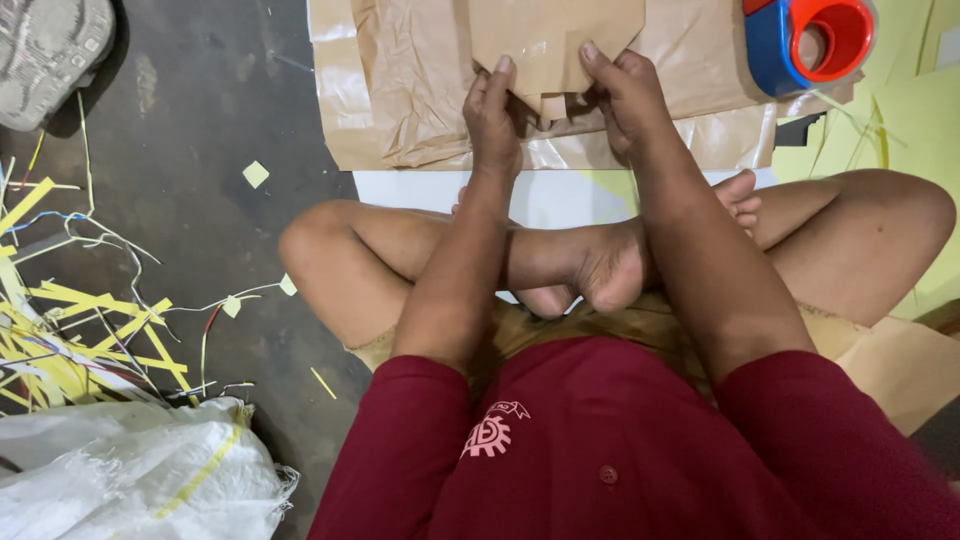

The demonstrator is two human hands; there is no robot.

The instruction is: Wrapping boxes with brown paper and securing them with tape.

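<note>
Left hand (492, 112): pinches the left bottom edge of the folded brown paper (553, 45), thumb up.
Folded brown paper: lies flat on the brown paper sheets (420, 90) on the floor (200, 120), between both hands. Its narrow end points down toward the person's crossed legs (600, 260). Its long side runs from the legs away to the top.
Right hand (625, 95): holds the right bottom edge, fingers curled on it.
Tape holder (810, 40): blue and red, far right, apart from the hands.

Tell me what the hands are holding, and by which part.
Both hands, left hand and right hand, hold the folded brown paper piece at its lower edge, fingers pinching either side of its bottom point.
</note>
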